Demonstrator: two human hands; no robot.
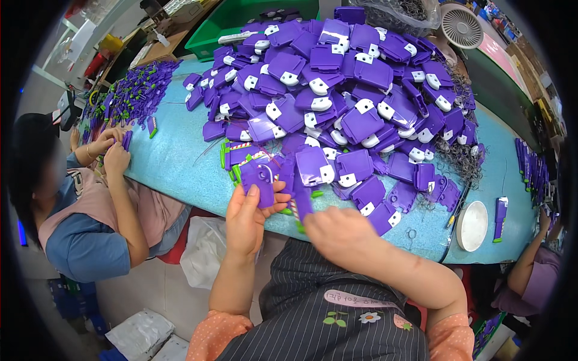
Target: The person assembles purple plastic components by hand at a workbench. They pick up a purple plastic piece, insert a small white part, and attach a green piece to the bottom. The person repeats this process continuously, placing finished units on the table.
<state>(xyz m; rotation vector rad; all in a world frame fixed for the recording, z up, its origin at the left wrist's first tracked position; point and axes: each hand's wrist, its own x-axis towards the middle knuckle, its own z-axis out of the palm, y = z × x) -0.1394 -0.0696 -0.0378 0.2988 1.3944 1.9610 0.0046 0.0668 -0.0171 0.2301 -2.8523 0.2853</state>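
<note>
My left hand [244, 221] is closed on a purple plastic shell [262, 191], held upright by thumb and fingers with its moulded inner side showing. Close beside it, my right hand [340, 233] is closed round a long purple plastic piece [303, 203] that sticks up from the fist. A green and striped edge shows near that piece's lower end; whether it belongs to it I cannot tell. Right behind both hands rises a large heap of purple plastic shells with white ends [364, 126]. Several green parts with red-and-white striped strips [241, 157] lie at the heap's left front.
A white bowl [471, 226] stands right on the blue tabletop [192, 156], near tangled wires [463, 162]. At left a co-worker [90, 210] handles a purple piece; another [536, 271] sits right. Behind are a green bin [208, 39] and a fan [462, 26].
</note>
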